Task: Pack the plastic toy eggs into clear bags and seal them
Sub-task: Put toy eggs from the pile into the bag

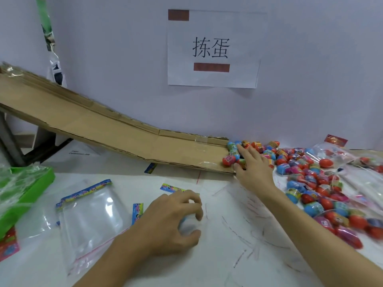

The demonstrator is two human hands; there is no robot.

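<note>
White tabletop against a pale wall, a paper sign taped above; a cardboard chute slopes down from the left to a heap of plastic toy eggs on the right side

Step in hand, as I judge it — fetching eggs for a bag. Right hand reaches to the chute's foot, fingers spread and fairly straight over the nearest eggs, touching them but not closed round any that I can see. Left hand sits curled on the tabletop, fingers cupped round something pale and rounded, likely an egg with a bit of film; blur hides which

Clear bags with printed headers lie flat, just left of the left hand, apparently unfilled

Next move calls for closing on an egg and carrying it back to a bag mouth

Green box cut off at the left edge; filled bags far right — seals not discernible
</note>
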